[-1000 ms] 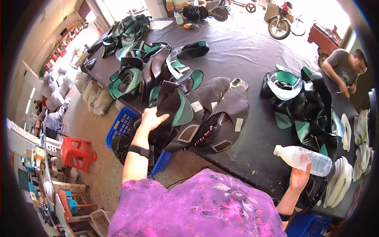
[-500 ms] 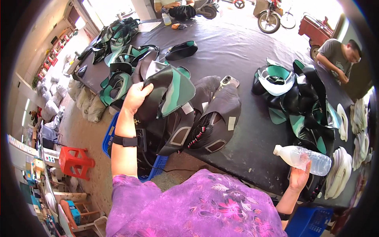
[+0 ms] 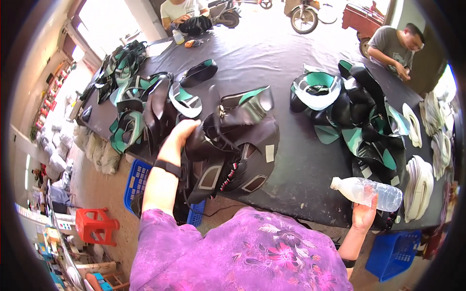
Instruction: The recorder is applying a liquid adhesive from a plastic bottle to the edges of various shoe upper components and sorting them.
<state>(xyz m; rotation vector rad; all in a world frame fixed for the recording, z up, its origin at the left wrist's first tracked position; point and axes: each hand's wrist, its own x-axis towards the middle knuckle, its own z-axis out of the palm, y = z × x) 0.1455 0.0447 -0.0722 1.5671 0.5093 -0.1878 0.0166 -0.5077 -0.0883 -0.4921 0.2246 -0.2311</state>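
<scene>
While a bottle point(image 3: 363, 190) is held by right fingers point(image 3: 373, 202), the black piece point(image 3: 200, 144) pinched in left fingers point(image 3: 188, 127) could be dropped: one-handed grip only.

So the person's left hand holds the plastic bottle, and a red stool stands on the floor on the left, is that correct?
Not quite: the head view shows the right hand holding the plastic bottle. The red stool does stand on the floor on the left.
</scene>
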